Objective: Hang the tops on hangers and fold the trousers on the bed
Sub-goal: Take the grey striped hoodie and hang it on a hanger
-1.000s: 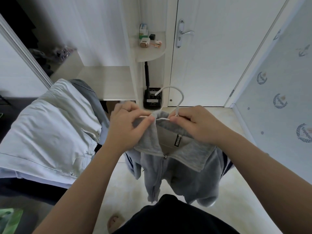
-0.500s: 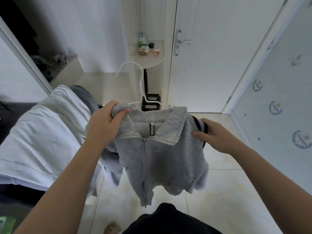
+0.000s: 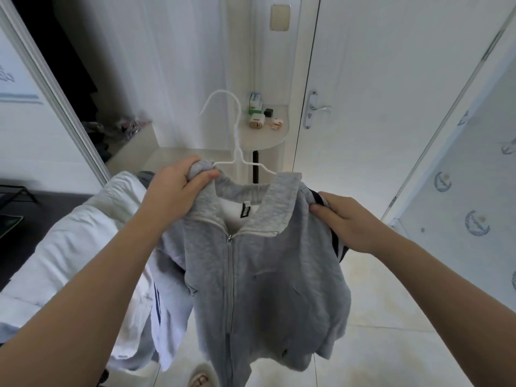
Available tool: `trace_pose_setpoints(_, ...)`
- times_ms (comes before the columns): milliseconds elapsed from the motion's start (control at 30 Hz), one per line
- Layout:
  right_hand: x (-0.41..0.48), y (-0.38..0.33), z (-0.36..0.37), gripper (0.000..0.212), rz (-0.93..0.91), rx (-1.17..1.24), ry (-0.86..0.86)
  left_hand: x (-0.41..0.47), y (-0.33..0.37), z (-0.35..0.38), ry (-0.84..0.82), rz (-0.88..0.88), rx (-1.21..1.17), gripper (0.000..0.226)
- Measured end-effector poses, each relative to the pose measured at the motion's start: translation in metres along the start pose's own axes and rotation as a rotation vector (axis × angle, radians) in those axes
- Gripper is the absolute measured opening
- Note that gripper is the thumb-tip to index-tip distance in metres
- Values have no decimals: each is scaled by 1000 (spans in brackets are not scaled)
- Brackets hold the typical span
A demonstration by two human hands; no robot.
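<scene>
A grey zip-up top with a collar and dark-striped sleeves hangs in front of me on a white wire hanger. The hanger's hook stands up above the collar. My left hand grips the top's left shoulder, bunched over the hanger's end. My right hand pinches the right shoulder by the dark stripes. The zip is closed up to the collar. The hanger's arms are mostly hidden inside the top.
White and pale garments lie piled on the bed at the left. A small rounded shelf with boxes stands ahead, beside a white door with a metal handle. An open wardrobe is at the left. Tiled floor lies below.
The top went from bunched at the collar to spread on the hanger. My hands moved apart to its shoulders and lifted it higher; the hook now stands upright.
</scene>
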State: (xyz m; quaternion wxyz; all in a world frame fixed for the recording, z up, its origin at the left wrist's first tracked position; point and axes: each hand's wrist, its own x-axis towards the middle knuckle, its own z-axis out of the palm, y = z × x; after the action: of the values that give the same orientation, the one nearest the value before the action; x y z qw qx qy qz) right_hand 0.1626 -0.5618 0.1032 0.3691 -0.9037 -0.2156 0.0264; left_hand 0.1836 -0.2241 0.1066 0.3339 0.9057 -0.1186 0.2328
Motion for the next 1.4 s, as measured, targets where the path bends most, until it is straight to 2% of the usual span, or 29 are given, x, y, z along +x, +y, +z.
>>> trace_pose_setpoints(67,18,-17,-7,28,-23,20,8,22,-9,-7,6,11,-14,17)
trace_pose_setpoints(200,65,-58,-27,33,-80,42,46,81,-21,-18,21,76,-38,38)
trace_pose_setpoints(300,103,-81,-44,38,-107,149,173,137,-33,-31,54,119,-6,38)
trace_pose_setpoints(467,172,-135,-74,43,-131,285,367,237,-55,-64,167,113,123,61)
trace_pose_setpoints(600,232,-182,-85,44,-158,334,463,309,-73,-101,201,99,78,51)
trace_pose_setpoints(767,312,-232,-88,45,-209,407,530,367,-97,-150,205,182,-74,50)
trace_pose_setpoints(967,417,-293,-107,43,-197,466,637,407,-104,-206,343,242,-257,32)
trace_pose_setpoints(1100,485,-334,-124,23,-224,532,716,429,-97,-233,374,301,-339,19)
trace_pose_setpoints(1167,518,-353,-131,33,-257,549,733,440,-93,-239,337,329,-365,15)
trace_pose_setpoints(1267,564,-377,-140,44,-314,524,781,458,-92,-240,300,367,-295,20)
trace_pose_setpoints(1400,625,-405,-154,41,-343,534,819,484,-95,-238,329,386,-46,41)
